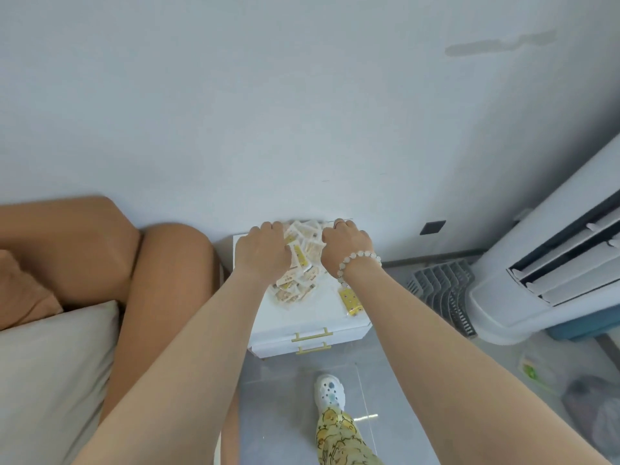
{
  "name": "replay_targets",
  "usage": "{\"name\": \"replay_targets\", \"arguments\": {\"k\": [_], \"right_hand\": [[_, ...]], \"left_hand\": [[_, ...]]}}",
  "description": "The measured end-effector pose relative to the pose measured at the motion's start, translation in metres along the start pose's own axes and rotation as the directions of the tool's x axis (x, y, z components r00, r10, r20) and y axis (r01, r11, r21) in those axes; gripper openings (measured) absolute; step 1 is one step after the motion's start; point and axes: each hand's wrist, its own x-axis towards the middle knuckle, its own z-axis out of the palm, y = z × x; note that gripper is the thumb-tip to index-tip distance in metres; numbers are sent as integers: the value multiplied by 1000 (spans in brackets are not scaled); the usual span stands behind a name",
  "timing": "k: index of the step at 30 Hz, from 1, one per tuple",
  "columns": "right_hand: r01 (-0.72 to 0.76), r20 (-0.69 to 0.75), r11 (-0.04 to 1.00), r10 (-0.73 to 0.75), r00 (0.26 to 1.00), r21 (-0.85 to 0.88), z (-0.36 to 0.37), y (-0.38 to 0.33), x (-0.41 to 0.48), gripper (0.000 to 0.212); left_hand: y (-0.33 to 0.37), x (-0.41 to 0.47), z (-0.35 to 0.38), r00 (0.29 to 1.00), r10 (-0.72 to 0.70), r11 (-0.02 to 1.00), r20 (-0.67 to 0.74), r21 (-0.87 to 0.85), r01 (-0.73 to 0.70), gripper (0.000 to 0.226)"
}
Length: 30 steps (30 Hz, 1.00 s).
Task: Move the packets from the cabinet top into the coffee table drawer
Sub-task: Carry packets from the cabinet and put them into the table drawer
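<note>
On top of the white cabinet (302, 317), against the wall, sits the pile of packets (300, 260), with both hands down on it: left hand (263, 251) on the pile's left side, right hand (345, 248) on its right, fingers curled inward, gathering the heap between them. Grip state: both hands look cupped and pressing toward each other on the pile, but fingertips are hidden behind the knuckles, so cannot tell if either one is actually pinching a packet. One stray yellow packet (350, 302) lies apart from the heap, near the cabinet's front right edge, under the right wrist with its bead bracelet (359, 263). Risks, as judged: loose slick sachets scooped two-handed likely spill out the bottom or sides on lift; some could slide off the back or left edge toward the sofa (100, 263) or drop to the floor by the fan grille (443, 286). The stray could get missed or knocked off by the forearm. Coffee table drawer not in view, so a carry is needed, more chance of drops. Counts: hands 2; cabinet 1, two drawer fronts with gold handles (312, 335) showing; packets in heap too many and too overlapped to count, roughly a couple dozen visible; stray packet 1; bracelet 1; white clog (330, 392) 1; standing air conditioner (553, 263) 1.
</note>
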Motion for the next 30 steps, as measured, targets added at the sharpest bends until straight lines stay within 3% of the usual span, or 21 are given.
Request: {"name": "replay_targets", "arguments": {"k": [7, 15, 20, 25, 30], "right_hand": [[-23, 81, 999, 26, 996, -36, 3, 50, 94, 35], [-78, 248, 995, 93, 964, -68, 57, 60, 146, 35], [-172, 341, 979, 198, 919, -105, 104, 77, 158, 36], [-300, 434, 943, 332, 838, -143, 169, 97, 154, 36], [-507, 569, 836, 527, 631, -211, 248, 112, 146, 57]], "left_hand": [[8, 85, 25, 990, -81, 995, 119, -42, 86, 36], [-15, 116, 82, 940, -207, 970, 270, -72, 234, 37], [-15, 133, 128, 923, -177, 976, 343, -58, 209, 39], [-10, 145, 181, 898, -149, 985, 414, -20, 172, 45], [-2, 166, 240, 844, -265, 955, 466, 5, 297, 74]]}}
